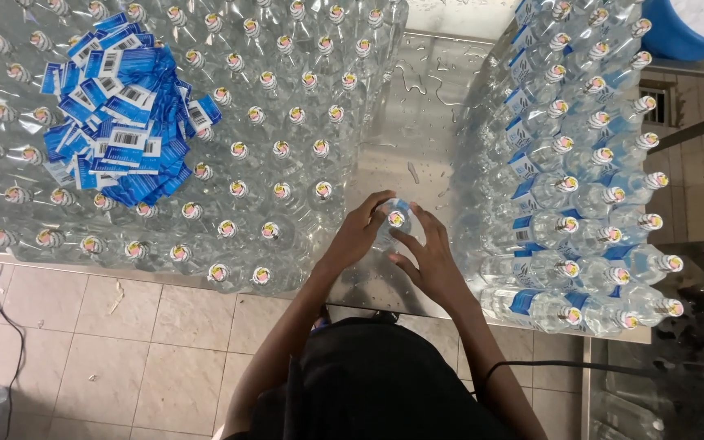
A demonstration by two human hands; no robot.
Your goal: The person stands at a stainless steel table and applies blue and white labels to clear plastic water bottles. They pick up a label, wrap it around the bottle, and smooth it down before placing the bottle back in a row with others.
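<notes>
You have both hands around one clear plastic bottle [395,222] standing upright on the wet steel table [417,122], your left hand [360,232] wrapped on its side to steady it, your right hand [429,257] closed around the other side. It sits between unlabelled upright bottles [279,122], topped with loose blue labels [120,114], and stacked labelled bottles [580,179].
</notes>
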